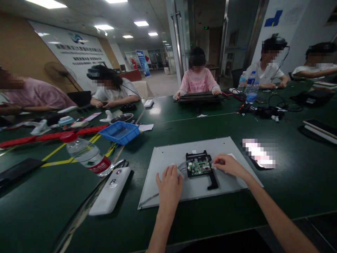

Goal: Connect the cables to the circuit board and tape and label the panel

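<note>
Circuit board: here it is, green (200, 168), dotted with small components, a silvery block toward its right side and a pale connector at its left.
Black frame: it sits around the board (213, 181), open-cornered, one bent leg reaching toward the wearer.
Grey wires: looping out (181, 166) from the board's left side toward the left hand (170, 182).
Left fingers: just left of the board, bent downward and slightly spread over something whitish; whether they grip it, one cannot tell.
Right fingers: on the other flank, the right hand (229, 165) has thumb and fingertips drawn together at the frame's right edge, by a small pale bit (213, 166); whether it is pinched is too small to tell.
White panel: it lies under board and frame (168, 154), flat on the green counter (126, 228).
Phone: right of the panel (259, 154), screen glowing.
Left side: a white device marked B (110, 193), a red-capped bottle (88, 154) leaning over, a blue tray (112, 136) beyond.
</note>
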A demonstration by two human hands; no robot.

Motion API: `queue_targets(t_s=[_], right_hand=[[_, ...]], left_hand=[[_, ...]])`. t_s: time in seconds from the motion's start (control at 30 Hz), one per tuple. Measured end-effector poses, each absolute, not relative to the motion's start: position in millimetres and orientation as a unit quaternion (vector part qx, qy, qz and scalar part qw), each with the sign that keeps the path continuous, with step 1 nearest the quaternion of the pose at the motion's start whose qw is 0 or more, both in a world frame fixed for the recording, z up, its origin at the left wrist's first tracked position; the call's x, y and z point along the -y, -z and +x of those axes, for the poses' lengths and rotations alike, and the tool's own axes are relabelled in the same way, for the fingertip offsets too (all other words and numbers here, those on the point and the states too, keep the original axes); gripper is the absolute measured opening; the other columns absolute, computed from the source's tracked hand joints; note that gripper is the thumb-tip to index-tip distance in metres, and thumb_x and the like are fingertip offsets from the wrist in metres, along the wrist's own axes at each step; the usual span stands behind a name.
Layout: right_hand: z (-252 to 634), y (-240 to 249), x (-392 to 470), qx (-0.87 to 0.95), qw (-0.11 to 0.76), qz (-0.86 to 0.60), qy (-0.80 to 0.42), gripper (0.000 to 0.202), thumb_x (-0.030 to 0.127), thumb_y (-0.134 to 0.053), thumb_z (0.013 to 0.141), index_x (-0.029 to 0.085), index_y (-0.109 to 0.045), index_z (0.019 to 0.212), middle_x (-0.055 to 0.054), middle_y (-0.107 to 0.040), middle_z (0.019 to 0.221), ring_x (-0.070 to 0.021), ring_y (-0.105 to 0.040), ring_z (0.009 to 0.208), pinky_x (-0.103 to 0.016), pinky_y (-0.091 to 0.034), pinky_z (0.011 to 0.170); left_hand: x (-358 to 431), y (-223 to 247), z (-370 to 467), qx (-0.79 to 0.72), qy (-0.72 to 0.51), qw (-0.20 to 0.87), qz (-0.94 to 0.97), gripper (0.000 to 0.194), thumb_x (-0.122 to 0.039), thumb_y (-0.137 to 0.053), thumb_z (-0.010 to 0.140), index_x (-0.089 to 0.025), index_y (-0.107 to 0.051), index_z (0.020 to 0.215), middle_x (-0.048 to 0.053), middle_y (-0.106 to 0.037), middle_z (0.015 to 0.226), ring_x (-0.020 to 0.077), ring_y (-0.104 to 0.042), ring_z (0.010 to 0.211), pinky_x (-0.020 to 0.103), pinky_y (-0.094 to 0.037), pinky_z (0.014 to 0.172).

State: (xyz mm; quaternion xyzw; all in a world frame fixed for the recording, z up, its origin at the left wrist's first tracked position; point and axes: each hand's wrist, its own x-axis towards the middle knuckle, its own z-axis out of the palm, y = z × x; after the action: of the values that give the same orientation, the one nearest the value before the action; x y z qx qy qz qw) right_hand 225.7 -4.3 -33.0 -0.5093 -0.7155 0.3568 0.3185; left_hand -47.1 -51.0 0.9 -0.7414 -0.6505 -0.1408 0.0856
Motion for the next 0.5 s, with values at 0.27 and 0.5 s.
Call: queue_targets(t_s=[0.27, 0.5], right_hand=[[233, 37, 0, 0.708, 0.32, -0.555, -0.297, 0.013, 0.025, -0.056, 0.078, 0.018, -0.066, 0.08, -0.005, -0.063, 0.084, -0.0162, -0.058, 0.076, -0.029, -0.046, 0.071], [235, 41, -4, 0.716, 0.301, -0.581, -0.242, 0.013, 0.024, -0.055, 0.078, 0.017, -0.066, 0.077, -0.005, -0.061, 0.084, -0.0161, -0.058, 0.075, -0.029, -0.045, 0.071]], left_hand=[[17, -34, -18, 0.541, 0.143, 0.029, -0.828, 0.035, -0.023, -0.044, 0.088, -0.02, -0.047, 0.123, 0.008, -0.052, 0.128, 0.0235, -0.046, 0.118, 0.043, -0.032, 0.1], [-17, -16, -2, 0.482, 0.118, 0.011, -0.868, 0.032, -0.028, -0.042, 0.091, -0.018, -0.048, 0.121, 0.009, -0.056, 0.121, 0.0229, -0.05, 0.112, 0.04, -0.035, 0.097]])
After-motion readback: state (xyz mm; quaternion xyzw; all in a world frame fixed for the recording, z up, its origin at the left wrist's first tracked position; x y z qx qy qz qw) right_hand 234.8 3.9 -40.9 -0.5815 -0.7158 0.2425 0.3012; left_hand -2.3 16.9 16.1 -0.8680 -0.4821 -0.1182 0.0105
